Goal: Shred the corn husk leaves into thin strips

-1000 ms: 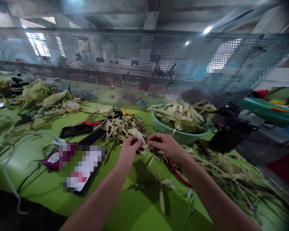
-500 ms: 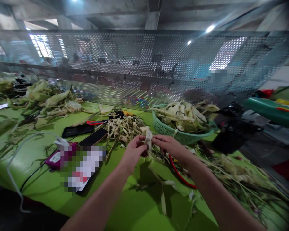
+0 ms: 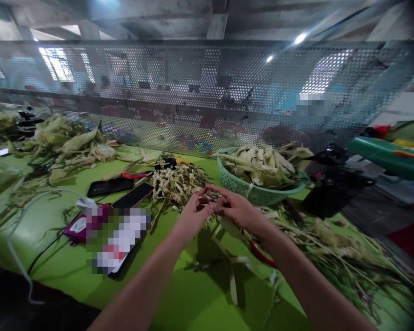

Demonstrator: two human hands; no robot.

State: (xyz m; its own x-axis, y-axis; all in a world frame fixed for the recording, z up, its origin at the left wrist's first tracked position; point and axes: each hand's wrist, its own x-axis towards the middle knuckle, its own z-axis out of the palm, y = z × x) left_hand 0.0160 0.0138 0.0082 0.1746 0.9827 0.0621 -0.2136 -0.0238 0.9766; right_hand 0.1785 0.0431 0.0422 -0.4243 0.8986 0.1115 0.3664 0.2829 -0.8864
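A heap of short husk pieces (image 3: 179, 183) lies on the green table (image 3: 186, 294), just beyond the left hand (image 3: 192, 212). Its curled fingertips meet those of the right hand (image 3: 240, 209); whether either pinches anything, I cannot tell. A pale husk strip (image 3: 233, 228) shows below the right hand, nearer that one, slanting down rightward, its upper end hidden by fingers. Farther right stands a husk-filled basket (image 3: 262, 196).

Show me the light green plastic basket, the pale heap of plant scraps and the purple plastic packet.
Light green plastic basket (image 3: 262, 195), head view: front wall.
Pale heap of plant scraps (image 3: 177, 182), head view: middle.
Purple plastic packet (image 3: 78, 225), head view: white label.
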